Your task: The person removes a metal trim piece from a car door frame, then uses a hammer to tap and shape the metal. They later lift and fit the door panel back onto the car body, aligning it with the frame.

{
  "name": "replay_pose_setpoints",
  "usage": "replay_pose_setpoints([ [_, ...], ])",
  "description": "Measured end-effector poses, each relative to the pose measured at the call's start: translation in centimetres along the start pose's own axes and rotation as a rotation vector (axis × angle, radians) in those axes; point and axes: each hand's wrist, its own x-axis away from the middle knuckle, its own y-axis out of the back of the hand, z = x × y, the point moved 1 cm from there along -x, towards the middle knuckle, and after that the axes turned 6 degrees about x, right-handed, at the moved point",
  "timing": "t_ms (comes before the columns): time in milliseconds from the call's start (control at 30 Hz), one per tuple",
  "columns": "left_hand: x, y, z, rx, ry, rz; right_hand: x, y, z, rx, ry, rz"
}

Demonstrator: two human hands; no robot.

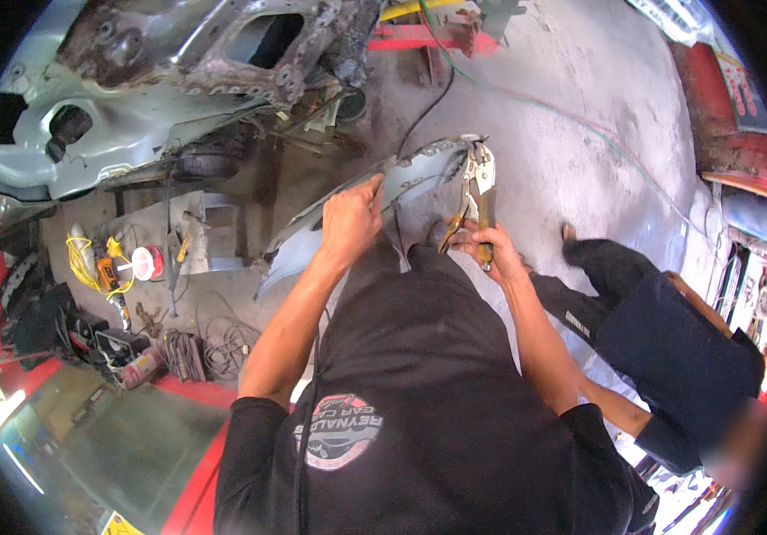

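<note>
Grey floor (570,67), locking pliers (483,181) in right fingers (467,241)

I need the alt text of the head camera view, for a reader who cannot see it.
A person's right hand grips locking pliers set at the end of a curved grey metal panel, while the left hand is on the panel. A stripped car body section fills the upper left; a co-worker in dark clothes is at right.
</note>
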Motion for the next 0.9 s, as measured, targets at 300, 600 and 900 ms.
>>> replay_pose_setpoints([
  [300, 2.4, -2.5, -2.7, 0.002, -0.061, -0.059, 1.6, 9.2, -1.8, 0.243, -0.079, -0.023],
  [600, 5.1, -3.4, -5.3, -0.063, -0.149, 0.051, -0.6, 7.8, -3.4, 0.629, -0.142, 0.023],
  [900, 3.9, -4.7, 3.2, -0.089, -0.076, 0.47, -1.6, 3.8, -1.9, 0.947, 0.16, 0.111],
])
